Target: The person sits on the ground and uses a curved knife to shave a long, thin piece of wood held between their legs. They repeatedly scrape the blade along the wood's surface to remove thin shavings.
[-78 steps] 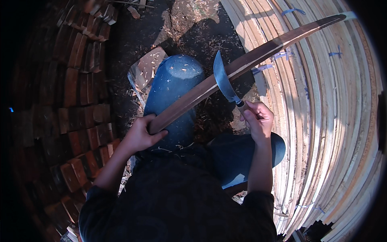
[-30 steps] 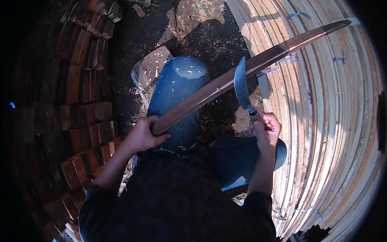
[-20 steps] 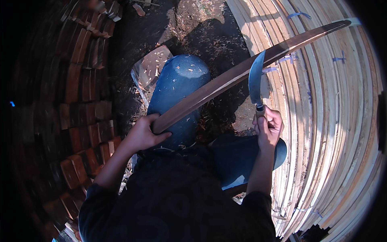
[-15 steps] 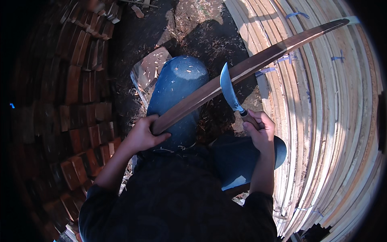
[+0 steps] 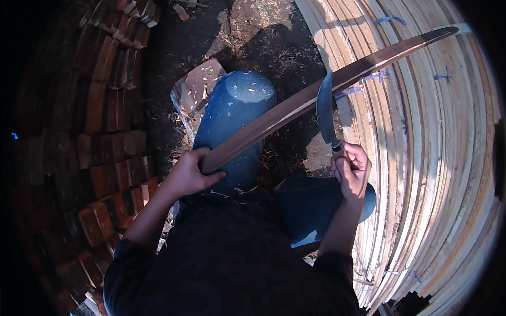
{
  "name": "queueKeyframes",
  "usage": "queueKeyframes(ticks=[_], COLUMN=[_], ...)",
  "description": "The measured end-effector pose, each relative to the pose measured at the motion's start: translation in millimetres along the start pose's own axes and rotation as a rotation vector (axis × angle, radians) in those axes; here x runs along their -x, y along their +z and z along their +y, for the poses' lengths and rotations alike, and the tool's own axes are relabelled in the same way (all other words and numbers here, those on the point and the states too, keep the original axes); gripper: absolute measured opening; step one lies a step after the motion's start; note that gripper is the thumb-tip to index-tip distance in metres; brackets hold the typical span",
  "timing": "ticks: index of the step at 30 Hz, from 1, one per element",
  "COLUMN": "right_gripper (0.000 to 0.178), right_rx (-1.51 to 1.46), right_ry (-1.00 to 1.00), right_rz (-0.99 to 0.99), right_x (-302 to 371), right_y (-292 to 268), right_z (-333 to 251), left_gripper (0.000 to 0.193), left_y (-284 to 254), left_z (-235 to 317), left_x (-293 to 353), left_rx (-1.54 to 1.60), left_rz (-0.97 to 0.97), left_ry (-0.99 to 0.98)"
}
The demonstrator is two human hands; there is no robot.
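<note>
A long dark-brown wooden strip [image 5: 284,112] slants from my lap up to the far right, its far part over the pale wood stack. My left hand [image 5: 193,172] is closed around its near end, above my left knee. In my right hand [image 5: 352,167] is the wooden handle of a knife [image 5: 324,113] with a broad curved blade. The blade points away from me, its upper part overlapping the strip's edge in the picture; I cannot tell whether they touch. A pale, rough line runs along the strip's near edge.
Long pale wood strips [image 5: 416,174], tied with blue bands, are stacked on the right. Stacked reddish-brown wood blocks [image 5: 97,179] rise on the left in shade. A flat board [image 5: 199,84] with shavings lies beyond my knee, on dark ground [image 5: 274,55] scattered with wood chips.
My right hand has moved to the right with the knife, and the blade now stands more upright, farther along the strip. My left hand and the strip have hardly shifted.
</note>
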State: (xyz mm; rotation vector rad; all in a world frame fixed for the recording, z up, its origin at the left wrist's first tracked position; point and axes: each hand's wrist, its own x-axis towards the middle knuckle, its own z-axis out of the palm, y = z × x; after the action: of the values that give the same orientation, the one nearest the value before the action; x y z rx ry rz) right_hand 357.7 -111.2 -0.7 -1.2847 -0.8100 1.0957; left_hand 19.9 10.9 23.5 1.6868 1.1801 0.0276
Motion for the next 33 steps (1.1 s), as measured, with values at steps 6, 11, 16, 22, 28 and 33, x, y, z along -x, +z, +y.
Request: queueKeyframes(ticks=[6, 11, 16, 22, 28, 33], right_gripper=[0.032, 0.032, 0.028, 0.029, 0.030, 0.029], right_rx=[0.205, 0.207, 0.310, 0.465, 0.530, 0.564], right_ry=[0.023, -0.002, -0.047, -0.057, -0.041, -0.059], right_rz=[0.356, 0.430, 0.494, 0.380, 0.347, 0.343], right_x=[-1, 9, 7, 13, 17, 18], right_y=[-2, 8, 19, 31, 34, 32], right_z=[-7, -7, -13, -10, -8, -4], left_gripper=[0.033, 0.036, 0.038, 0.036, 0.032, 0.031], left_y=[1, 10, 14, 13, 30, 31], left_z=[4, 2, 0, -4, -1, 2], left_x=[2, 6, 6, 11, 13, 16], left_rx=[-0.038, -0.250, -0.294, -0.021, 0.221, 0.227], left_rz=[0.049, 0.172, 0.210, 0.118, 0.063, 0.142], left_ry=[0.020, 0.097, 0.145, 0.126, 0.089, 0.045])
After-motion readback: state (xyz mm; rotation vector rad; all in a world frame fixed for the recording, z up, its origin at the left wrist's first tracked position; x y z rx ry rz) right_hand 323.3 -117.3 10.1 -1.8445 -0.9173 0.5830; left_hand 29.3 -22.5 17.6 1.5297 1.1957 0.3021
